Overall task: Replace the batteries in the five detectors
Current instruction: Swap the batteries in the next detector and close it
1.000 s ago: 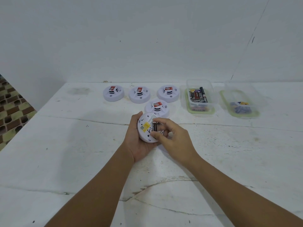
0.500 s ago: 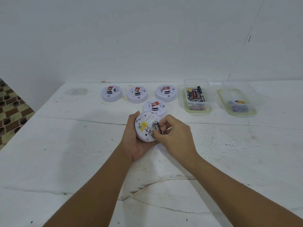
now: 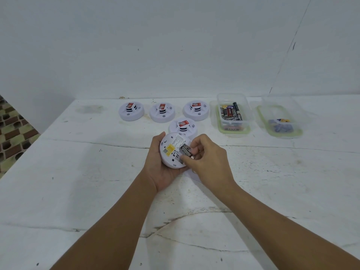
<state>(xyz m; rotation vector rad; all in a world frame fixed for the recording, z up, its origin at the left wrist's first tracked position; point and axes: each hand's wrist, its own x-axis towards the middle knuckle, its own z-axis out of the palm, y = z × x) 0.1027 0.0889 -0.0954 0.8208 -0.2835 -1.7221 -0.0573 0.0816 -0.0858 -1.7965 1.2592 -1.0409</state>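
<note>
My left hand (image 3: 162, 172) cups a round white detector (image 3: 171, 151) turned back side up, with a yellow sticker showing. My right hand (image 3: 208, 158) pinches a dark battery (image 3: 186, 151) between thumb and fingers, tilted over the detector's open battery slot. Three more white detectors stand in a row at the back: one on the left (image 3: 131, 111), one in the middle (image 3: 162, 112) and one on the right (image 3: 196, 110). A fourth detector (image 3: 183, 127) sits just beyond the held one.
A clear box with a green rim (image 3: 232, 131) holds several batteries at the back right. Further right a second clear box (image 3: 280, 131) holds bluish and yellow items. The white table's left edge (image 3: 23, 152) borders a tiled floor.
The battery has tipped up and lifted out of the slot between my right fingers. The detector stays cupped in my left hand.
</note>
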